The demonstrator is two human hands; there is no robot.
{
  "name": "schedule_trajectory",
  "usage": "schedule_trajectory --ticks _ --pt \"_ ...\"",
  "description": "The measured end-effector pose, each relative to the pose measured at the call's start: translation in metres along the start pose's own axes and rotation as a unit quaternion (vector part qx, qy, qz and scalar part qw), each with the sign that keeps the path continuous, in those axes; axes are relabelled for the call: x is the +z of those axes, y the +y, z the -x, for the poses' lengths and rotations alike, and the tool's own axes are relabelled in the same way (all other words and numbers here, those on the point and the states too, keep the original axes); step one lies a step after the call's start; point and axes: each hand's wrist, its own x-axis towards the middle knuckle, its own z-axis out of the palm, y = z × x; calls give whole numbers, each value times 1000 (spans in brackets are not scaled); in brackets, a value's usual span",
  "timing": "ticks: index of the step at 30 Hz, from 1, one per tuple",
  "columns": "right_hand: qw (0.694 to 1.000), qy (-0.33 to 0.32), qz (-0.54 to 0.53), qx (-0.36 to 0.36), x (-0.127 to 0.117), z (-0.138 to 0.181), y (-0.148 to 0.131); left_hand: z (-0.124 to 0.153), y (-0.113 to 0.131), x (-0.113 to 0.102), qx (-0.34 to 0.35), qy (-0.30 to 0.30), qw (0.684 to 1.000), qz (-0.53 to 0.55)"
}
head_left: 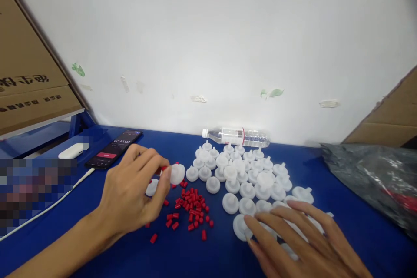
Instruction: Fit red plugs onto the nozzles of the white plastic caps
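Note:
My left hand (132, 191) is raised over the blue table (182, 256), pinching a white round disc part (177, 173) with a red cap at its fingertips. A second white disc (151, 187) lies just under that hand. Below it is a scatter of several small red caps (192, 206). My right hand (299, 243) lies flat, fingers spread, on the near edge of a pile of several white disc parts (244, 178), its fingertips touching one disc (240, 226).
A clear water bottle (236, 136) lies on its side by the white wall. A phone (114, 149) with a running timer, a white case (71, 151) and a white cable (48, 208) are at left. A grey plastic bag (374, 178) and cardboard boxes (29, 78) flank the table.

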Motion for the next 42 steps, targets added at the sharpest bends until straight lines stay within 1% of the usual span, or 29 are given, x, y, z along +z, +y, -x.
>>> schedule_trajectory --ticks 2,7,10,14,16,24,28,33,36,39,42 --pt "1000 4 -6 7 5 2 -1 -2 -5 2 -22 -33 999 -21" --pt "1000 9 -19 9 7 4 -4 -5 -12 7 -63 -151 986 -39" --pt "1000 12 -19 12 6 3 -5 -4 -16 11 -70 -190 979 -24" --pt "1000 21 -19 13 6 2 -5 1 -19 16 -69 -240 968 -32" --pt "1000 18 -18 12 6 2 -5 3 -20 17 -67 -247 965 -50" --pt "999 10 -30 16 6 4 -6 -1 -22 17 -63 -228 966 -105" --pt "999 8 -33 16 8 3 -6 1 -23 16 -59 -217 971 -86" --pt "999 12 -40 27 12 5 -7 2 -20 14 -71 -224 970 -58" --pt "998 9 -57 18 12 7 -8 -3 -15 8 -39 -229 972 -27" --pt "997 6 -71 -11 13 9 -8 -7 -12 1 16 -260 966 9" --pt "995 8 -90 -45 15 11 -8 -6 -13 -1 43 -293 955 5"
